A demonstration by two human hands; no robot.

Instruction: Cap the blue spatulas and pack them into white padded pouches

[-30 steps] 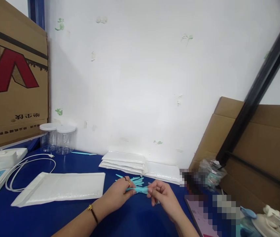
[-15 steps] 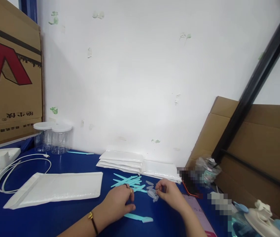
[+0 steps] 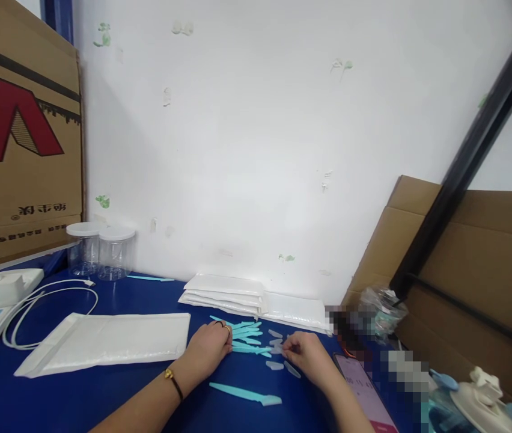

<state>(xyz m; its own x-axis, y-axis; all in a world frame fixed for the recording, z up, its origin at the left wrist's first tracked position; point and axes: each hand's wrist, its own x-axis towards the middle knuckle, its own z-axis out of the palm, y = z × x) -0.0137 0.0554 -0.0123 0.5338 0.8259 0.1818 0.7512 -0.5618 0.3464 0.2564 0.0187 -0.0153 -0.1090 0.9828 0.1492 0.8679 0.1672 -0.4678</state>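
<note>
Several teal eyebrow razors (image 3: 249, 332) lie in a loose pile on the blue table. My left hand (image 3: 211, 346) is curled at the pile's left side, its fingertips closed on the handle end of a razor; the grip is partly hidden. Just right of the pile, my right hand (image 3: 306, 353) has thumb and forefinger pinched at a small clear blade cap (image 3: 276, 349). Other caps lie close by, among them one cap (image 3: 274, 365) below the pile and another (image 3: 292, 369) under my right fingers. A single razor (image 3: 244, 394) rests nearer to me.
A white padded mailer (image 3: 112, 343) lies left, and stacked mailers (image 3: 222, 291) sit by the wall. Two clear jars (image 3: 116, 255), a white cable (image 3: 53, 288) and a power strip (image 3: 1, 294) are at the left. A phone (image 3: 362, 388) lies right.
My left hand has moved left and up to the razor pile's handle ends. The heaped caps are now spread apart beside my right hand. The near razor shows fully.
</note>
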